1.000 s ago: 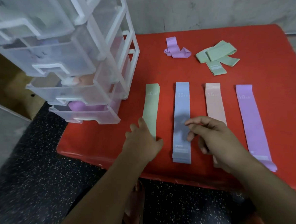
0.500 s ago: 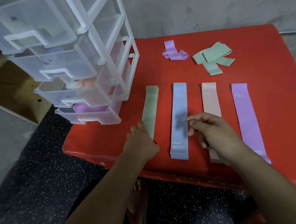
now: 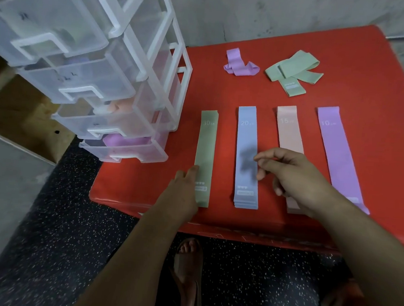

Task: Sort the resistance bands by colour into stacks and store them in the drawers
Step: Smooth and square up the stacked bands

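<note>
Worktop (image 3: 379,93) mid-frame carries green stack (image 3: 205,153), blue stack (image 3: 246,136), pink stack (image 3: 289,132) and purple stack (image 3: 335,147) side by side. Our left hand (image 3: 185,187) touches the green stack's left edge, and we cannot tell its fingers' hold. Our right hand (image 3: 297,178) hovers over the pink stack, fingers loosely curled, empty.

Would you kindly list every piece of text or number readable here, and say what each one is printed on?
"30 LB": green band, far end.
"20 LB": blue band.
"15": pink band; unit blurred.
"10": purple band; unit blurred.
Small labels at the green and blue bands' near ends: too small to read.
Dark marks on the drawers: unreadable.
</note>
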